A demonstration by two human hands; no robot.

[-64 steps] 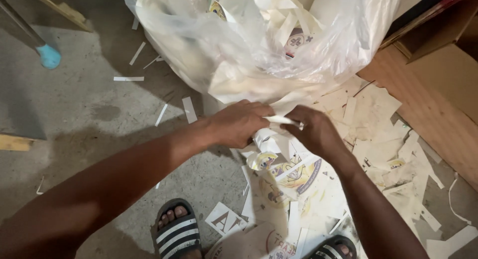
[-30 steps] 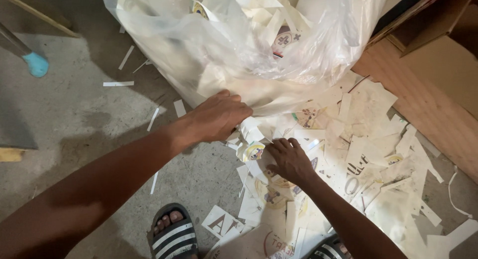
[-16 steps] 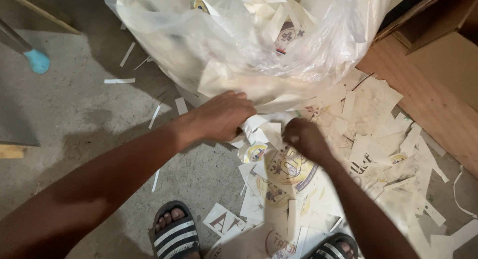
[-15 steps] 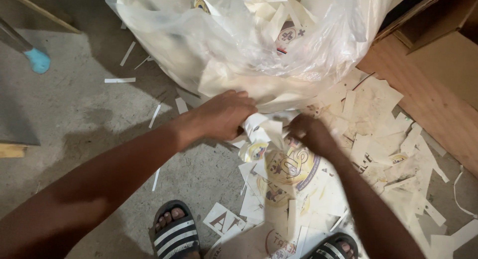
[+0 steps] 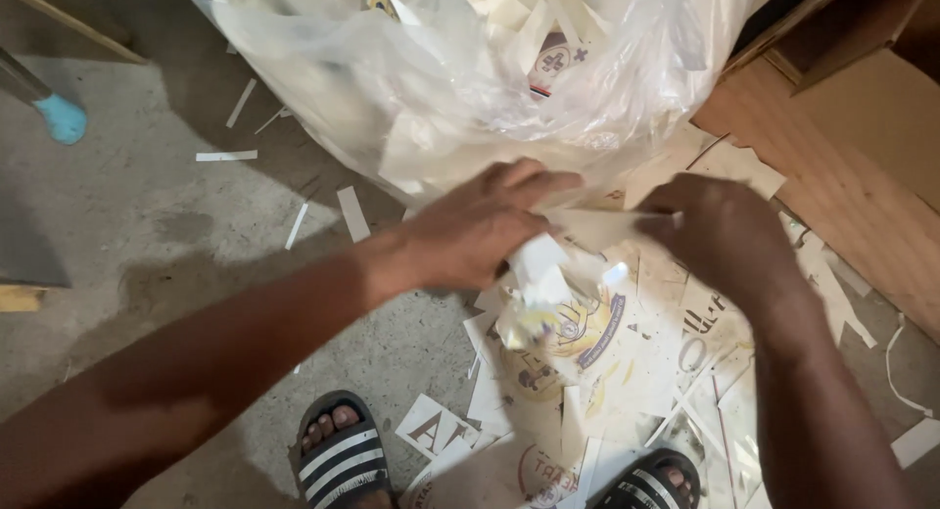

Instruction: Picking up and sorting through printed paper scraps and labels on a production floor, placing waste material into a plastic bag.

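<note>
Pale paper offcuts point(image 5: 548, 274) — a loose bundle of cream-white strips and printed sheet scraps — hang between the two hands, just above the littered floor in front of the large translucent plastic bag point(image 5: 460, 88) stuffed with more paper waste. Left hand point(image 5: 485, 230) is curled over the near-left end of the bundle, fingers closed on it. Right hand point(image 5: 725, 235) pinches the far-right end of one long cream strip point(image 5: 607, 225); its fingertips are turned away, so the exact pinch cannot be confirmed. That strip's long axis runs left to right, spanning the gap between the hands, with the bag mouth just beyond it on the far side. Left hand sits nearer the bag. Below lie a heap of printed paper scraps point(image 5: 627, 372) on the grey concrete floor point(image 5: 157, 235) — and two black-and-white striped sandals point(image 5: 343, 455) at the near edge.
</note>
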